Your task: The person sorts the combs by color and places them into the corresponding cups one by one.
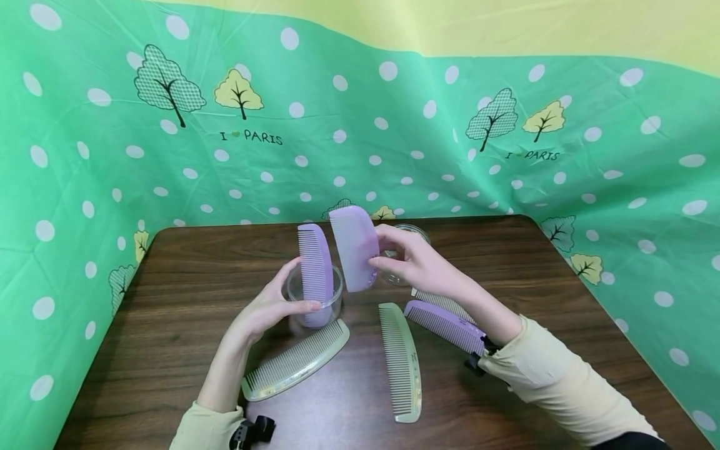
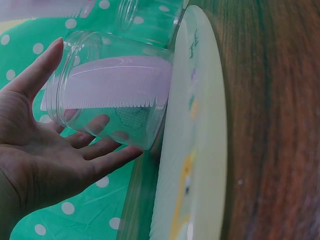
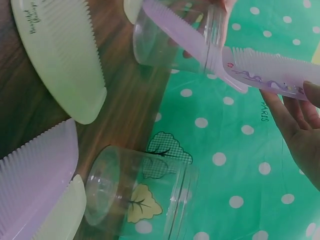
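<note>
1. One green cloth [image 1: 360, 144] with white dots and trees hangs as a backdrop behind and to both sides of the table
2. One dark brown wooden table [image 1: 185, 275] bears everything else
3. Two hands are at work. The left hand [image 1: 270, 306] has its fingers spread and curved around the side of the near jar, thumb on one side and fingertips on the other, so it holds the jar. The right hand [image 1: 413, 259] pinches the lifted purple comb between thumb and fingertips
4. Six combs in all, three purple and three pale green. One purple comb [image 1: 315, 275] stands upright inside the near jar, its top well above the rim. The lifted purple comb [image 1: 354, 247] is in the air just beside the standing one, above the jar's mouth and near upright. A third purple comb [image 1: 444, 325] lies on the table under the right forearm
5. Of the pale green ones, one green comb [image 1: 295, 361] lies just in front of the near jar, a second green comb [image 1: 400, 359] lies to its right and points toward the table's near edge, and a third green comb [image 1: 444, 304] is mostly hidden under the right wrist and the flat purple one
6. Two clear jars. The near jar [image 1: 334, 294] stands near the table's middle; the far jar [image 1: 413, 234] stands behind the right hand, apart from the first
</note>
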A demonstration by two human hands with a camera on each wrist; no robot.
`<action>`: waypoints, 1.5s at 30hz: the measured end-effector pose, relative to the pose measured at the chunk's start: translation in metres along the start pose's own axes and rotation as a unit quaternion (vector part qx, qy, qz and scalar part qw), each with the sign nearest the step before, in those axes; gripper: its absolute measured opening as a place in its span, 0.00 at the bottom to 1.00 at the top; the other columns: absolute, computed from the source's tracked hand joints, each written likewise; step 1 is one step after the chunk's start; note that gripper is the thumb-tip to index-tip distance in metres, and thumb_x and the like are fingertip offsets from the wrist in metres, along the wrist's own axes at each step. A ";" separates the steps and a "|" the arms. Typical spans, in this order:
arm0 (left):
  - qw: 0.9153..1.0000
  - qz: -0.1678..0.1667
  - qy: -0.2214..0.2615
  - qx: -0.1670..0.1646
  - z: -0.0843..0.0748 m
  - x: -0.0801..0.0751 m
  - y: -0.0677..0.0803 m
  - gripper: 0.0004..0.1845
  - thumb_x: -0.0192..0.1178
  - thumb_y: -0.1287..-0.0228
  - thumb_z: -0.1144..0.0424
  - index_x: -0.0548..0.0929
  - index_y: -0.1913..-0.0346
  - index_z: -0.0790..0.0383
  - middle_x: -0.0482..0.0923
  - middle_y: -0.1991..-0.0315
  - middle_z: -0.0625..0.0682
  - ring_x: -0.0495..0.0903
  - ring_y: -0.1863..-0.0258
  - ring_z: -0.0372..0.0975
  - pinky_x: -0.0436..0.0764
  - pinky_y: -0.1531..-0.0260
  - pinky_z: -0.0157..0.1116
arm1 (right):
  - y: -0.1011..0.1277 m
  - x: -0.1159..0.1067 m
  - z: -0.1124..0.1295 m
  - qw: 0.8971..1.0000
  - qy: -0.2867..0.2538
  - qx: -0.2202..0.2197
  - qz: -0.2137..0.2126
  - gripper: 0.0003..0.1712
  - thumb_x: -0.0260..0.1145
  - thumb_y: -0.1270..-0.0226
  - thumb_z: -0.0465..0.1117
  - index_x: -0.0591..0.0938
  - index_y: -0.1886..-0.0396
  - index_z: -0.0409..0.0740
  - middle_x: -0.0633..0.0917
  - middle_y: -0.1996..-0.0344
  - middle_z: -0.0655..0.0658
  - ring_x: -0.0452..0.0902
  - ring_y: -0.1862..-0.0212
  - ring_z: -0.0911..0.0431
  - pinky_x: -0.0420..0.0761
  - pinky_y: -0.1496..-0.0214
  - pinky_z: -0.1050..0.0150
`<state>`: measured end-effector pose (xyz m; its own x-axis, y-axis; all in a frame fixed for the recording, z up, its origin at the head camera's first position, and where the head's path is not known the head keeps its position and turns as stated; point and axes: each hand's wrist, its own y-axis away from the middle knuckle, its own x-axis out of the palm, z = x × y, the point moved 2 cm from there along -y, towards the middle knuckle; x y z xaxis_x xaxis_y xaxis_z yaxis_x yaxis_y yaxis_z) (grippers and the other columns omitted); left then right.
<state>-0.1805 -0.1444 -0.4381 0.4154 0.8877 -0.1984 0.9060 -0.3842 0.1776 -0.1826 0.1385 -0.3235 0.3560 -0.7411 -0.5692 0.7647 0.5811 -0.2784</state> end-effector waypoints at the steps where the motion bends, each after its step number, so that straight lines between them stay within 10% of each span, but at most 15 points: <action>1: 1.000 0.000 0.000 0.000 0.000 0.000 0.000 0.55 0.76 0.43 0.55 0.51 0.18 0.44 0.50 0.17 0.53 0.45 0.17 0.53 0.44 0.22 0.66 | -0.001 0.000 0.001 1.000 -0.004 0.001 -0.004 0.18 0.68 0.30 0.30 0.80 0.43 0.37 0.85 0.49 0.39 0.86 0.45 0.50 0.86 0.52 0.66; 13: 1.000 0.002 0.002 0.001 -0.001 0.000 0.000 0.55 0.76 0.43 0.55 0.51 0.18 0.44 0.50 0.17 0.53 0.45 0.17 0.53 0.44 0.23 0.67 | -0.019 0.012 0.013 0.996 -0.074 0.015 -0.043 0.21 0.67 0.31 0.28 0.77 0.39 0.36 0.86 0.52 0.34 0.85 0.52 0.56 0.90 0.55 0.53; 45: 1.000 0.003 -0.001 0.002 -0.002 0.000 0.001 0.55 0.76 0.42 0.54 0.51 0.18 0.42 0.49 0.17 0.52 0.45 0.17 0.53 0.44 0.23 0.68 | -0.040 0.052 -0.017 0.985 -0.101 0.079 -0.111 0.22 0.70 0.36 0.25 0.80 0.43 0.38 0.86 0.56 0.34 0.84 0.59 0.54 0.90 0.60 0.58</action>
<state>-0.1799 -0.1438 -0.4363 0.4217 0.8847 -0.1987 0.9034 -0.3913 0.1751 -0.2041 0.0824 -0.3549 0.2581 -0.9053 -0.3374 0.9043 0.3493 -0.2454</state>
